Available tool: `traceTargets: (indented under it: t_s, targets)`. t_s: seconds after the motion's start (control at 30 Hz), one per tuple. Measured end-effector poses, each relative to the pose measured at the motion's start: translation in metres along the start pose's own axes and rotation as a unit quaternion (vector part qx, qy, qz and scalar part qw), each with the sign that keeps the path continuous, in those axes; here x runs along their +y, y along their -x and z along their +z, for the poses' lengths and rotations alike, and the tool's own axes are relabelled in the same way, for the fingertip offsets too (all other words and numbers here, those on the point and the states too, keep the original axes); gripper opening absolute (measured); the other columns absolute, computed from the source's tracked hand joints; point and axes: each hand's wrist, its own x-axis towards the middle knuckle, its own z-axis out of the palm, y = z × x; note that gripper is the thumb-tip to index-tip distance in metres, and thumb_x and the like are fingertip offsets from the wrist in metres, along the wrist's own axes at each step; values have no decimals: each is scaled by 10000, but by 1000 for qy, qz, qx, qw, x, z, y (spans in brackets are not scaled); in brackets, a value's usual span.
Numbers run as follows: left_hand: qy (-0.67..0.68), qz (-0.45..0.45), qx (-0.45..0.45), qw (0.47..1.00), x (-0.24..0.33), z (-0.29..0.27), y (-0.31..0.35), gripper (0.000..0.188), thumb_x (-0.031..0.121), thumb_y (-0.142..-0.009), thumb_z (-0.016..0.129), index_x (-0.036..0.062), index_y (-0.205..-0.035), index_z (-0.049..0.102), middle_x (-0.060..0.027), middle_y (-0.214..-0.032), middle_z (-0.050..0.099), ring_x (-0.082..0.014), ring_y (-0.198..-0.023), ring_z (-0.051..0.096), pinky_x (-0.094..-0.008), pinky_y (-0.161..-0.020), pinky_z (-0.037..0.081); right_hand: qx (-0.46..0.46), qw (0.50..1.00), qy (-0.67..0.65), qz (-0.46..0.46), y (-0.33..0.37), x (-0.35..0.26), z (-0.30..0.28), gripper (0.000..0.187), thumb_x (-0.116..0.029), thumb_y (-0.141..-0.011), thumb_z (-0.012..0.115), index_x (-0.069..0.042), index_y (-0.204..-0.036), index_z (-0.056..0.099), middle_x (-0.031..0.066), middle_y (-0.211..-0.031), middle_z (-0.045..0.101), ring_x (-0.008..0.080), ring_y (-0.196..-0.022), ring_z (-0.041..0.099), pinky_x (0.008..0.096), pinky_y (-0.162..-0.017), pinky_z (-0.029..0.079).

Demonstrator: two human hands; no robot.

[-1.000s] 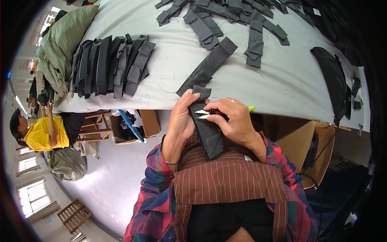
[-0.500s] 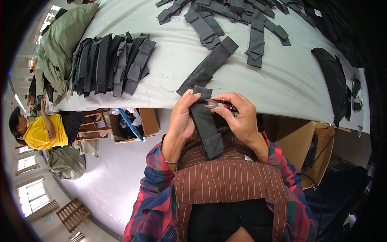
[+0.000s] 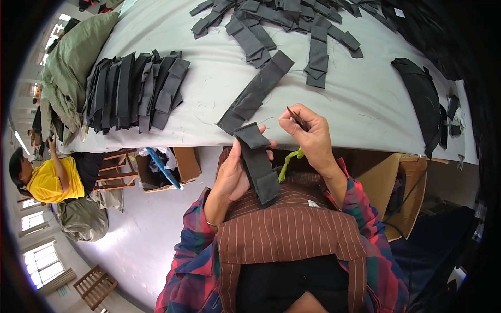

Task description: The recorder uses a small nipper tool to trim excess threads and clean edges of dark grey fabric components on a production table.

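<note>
Strap (image 3: 257, 164): we hold it upright at the bench (image 3: 209, 112) edge, left hand (image 3: 236, 175) fingers wrapped round it.
Right hand (image 3: 309, 136): fingers pinched on small snips (image 3: 297, 118), now lifted off the strap; cut seems finished.

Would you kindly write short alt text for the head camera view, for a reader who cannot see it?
A person's left hand holds a folded dark grey fabric strip while the right hand grips small thread snips, at the edge of a grey worktable. A row of similar strips and a scattered pile lie on the table.
</note>
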Motion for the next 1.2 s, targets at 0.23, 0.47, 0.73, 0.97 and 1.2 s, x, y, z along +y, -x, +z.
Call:
traceTargets:
  t_s: [0.23, 0.47, 0.73, 0.97, 1.2]
  targets:
    - [-45, -34, 23, 998, -9, 11, 2, 551, 415, -1005, 404, 53, -1415, 340, -85, -1276, 510, -165, -1128, 533, -327, -963, 445, -36, 994, -99, 9, -2, -6, 15, 137, -118, -920, 620, -33, -1027, 618, -39, -915, 551, 42, -818, 488, 188, -764, 413]
    - [-207, -2, 78, 975, 12, 32, 6, 583, 65, -827, 712, 12, -1337, 435, -51, -1199, 541, -126, -1094, 519, -274, -951, 421, -134, 987, -61, 64, 1, -8, -2, 125, -130, -890, 653, -14, -889, 605, -10, -970, 531, 64, -835, 484, 224, -753, 419]
    - [-544, 229, 49, 806, 52, 57, 7, 673, -76, -584, 616, 72, -1240, 580, -68, -999, 524, -172, -867, 513, -246, -816, 410, -193, 958, -197, 82, 11, -36, 1, 334, -94, -856, 682, -57, -1170, 572, -18, -1064, 554, 59, -947, 514, 218, -883, 414]
    - [-670, 369, -7, 644, 72, 71, -9, 611, -60, -551, 708, 64, -1145, 644, -100, -983, 548, -236, -890, 545, -297, -778, 449, -193, 948, -249, 46, 15, -34, 11, 390, 26, -848, 618, -18, -1230, 549, 8, -1154, 583, 81, -998, 530, 245, -927, 411]
    - [-536, 338, 267, 726, 44, 35, -20, 493, 188, -770, 805, 58, -1111, 474, 2, -923, 482, -75, -800, 454, -217, -682, 378, -42, 992, -41, -116, 20, -32, 20, 418, 197, -773, 484, -43, -1076, 644, 50, -994, 648, 119, -947, 601, 237, -839, 461]
